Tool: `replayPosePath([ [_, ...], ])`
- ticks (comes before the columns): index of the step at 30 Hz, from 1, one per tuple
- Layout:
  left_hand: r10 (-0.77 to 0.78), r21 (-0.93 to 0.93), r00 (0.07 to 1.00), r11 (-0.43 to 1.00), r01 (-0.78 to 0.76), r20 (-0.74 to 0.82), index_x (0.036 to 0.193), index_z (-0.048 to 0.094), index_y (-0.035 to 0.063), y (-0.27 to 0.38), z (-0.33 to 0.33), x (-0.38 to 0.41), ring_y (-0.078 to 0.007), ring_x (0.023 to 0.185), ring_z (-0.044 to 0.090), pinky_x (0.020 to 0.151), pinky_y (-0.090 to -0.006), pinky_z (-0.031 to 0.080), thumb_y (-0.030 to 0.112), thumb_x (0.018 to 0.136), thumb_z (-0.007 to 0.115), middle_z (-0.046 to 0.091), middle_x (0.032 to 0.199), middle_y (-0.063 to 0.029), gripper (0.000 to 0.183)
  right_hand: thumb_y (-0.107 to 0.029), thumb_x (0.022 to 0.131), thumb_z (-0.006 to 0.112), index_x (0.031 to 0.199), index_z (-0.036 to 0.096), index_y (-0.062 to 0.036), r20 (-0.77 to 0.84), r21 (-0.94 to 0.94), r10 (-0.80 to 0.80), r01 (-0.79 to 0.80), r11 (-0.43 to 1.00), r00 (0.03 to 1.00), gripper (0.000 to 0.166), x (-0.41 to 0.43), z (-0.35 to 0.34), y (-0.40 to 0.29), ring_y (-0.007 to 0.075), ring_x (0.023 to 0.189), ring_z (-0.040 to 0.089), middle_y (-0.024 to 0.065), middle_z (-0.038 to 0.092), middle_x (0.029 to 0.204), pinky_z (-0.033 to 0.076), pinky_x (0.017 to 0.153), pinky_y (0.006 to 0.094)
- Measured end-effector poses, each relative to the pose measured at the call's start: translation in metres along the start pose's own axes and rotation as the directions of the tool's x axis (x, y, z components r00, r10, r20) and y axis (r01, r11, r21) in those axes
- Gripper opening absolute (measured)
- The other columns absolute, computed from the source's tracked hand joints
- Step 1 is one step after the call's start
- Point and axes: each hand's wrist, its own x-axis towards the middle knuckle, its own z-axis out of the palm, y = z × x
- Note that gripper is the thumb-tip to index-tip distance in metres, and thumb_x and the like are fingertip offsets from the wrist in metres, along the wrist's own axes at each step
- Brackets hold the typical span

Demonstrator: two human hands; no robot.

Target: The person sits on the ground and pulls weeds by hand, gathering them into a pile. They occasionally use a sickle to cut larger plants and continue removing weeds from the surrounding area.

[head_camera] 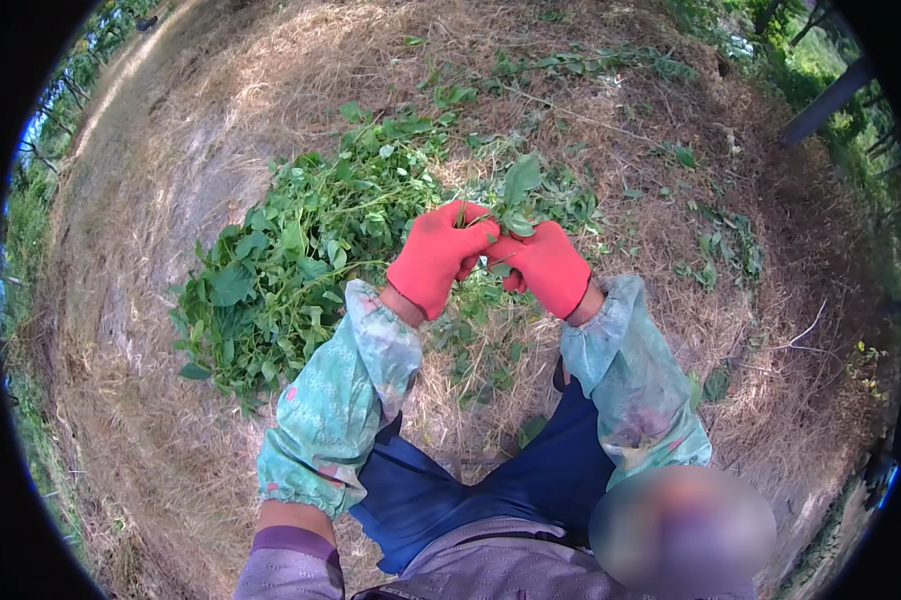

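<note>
Both hands wear red gloves and meet in front of me, above the ground. My left hand (pixel 443 255) pinches thin green stems between thumb and fingers. My right hand (pixel 544 262) is closed on a leafy green sprig (pixel 521 184), whose broad leaves stick up between the two hands. The fingertips of both hands touch or nearly touch, so the exact grip on the stems is partly hidden. A large heap of cut green leafy vines (pixel 293 255) lies to the left of and beyond my left hand. Looser, duller greenery (pixel 563 195) lies just beyond my right hand.
Dry straw-like grass (pixel 157 360) covers the ground around me. Scattered leafy cuttings (pixel 728 247) lie to the right, near a bare forked twig (pixel 799 337). A long thin stem (pixel 578 116) lies farther off. A dark post or trunk (pixel 829 101) and green bushes stand at the upper right.
</note>
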Motion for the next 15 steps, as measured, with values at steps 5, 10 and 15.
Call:
replayPosePath([
  [5, 0.063, -0.166, 0.996, 0.983, -0.073, -0.068, 0.1, 0.056, 0.0021, -0.007, -0.007, 0.003, -0.0071, 0.054, 0.043, 0.05, -0.0226, 0.031, 0.016, 0.092, 0.068, 0.053, 0.071, -0.0008, 0.02, -0.029, 0.095, 0.065, 0.11, 0.07, -0.0027, -0.371, 0.156, -0.07, 0.136, 0.978, 0.926, 0.031, 0.011, -0.025, 0.012, 0.0092, 0.055, 0.059, 0.0038, 0.069, 0.084, 0.044, 0.048, 0.0237],
  [10, 0.015, -0.192, 0.999, 0.981, -0.024, -0.047, 0.099, 0.056, 0.0022, -0.002, -0.006, 0.0, -0.0075, 0.051, 0.042, 0.046, -0.0239, 0.03, 0.015, 0.091, 0.068, 0.053, 0.068, -0.0007, 0.02, -0.026, 0.092, 0.069, 0.117, 0.068, -0.003, -0.43, 0.102, -0.181, 0.247, 0.964, 0.885, 0.034, 0.0, -0.033, -0.011, 0.0078, 0.057, 0.059, 0.0029, 0.069, 0.084, 0.043, 0.049, 0.0231],
  [15, 0.018, -0.005, 0.994, 1.0, -0.019, -0.111, 0.097, 0.056, 0.0025, -0.004, -0.004, 0.001, -0.0069, 0.051, 0.045, 0.044, -0.024, 0.031, 0.015, 0.089, 0.072, 0.052, 0.066, 0.0014, 0.022, -0.026, 0.086, 0.075, 0.116, 0.069, -0.0018, -0.287, -0.254, -0.279, 0.208, 0.945, 0.916, 0.04, -0.009, -0.003, -0.022, 0.015, 0.065, 0.065, 0.0071, 0.07, 0.083, 0.05, 0.058, 0.0297],
])
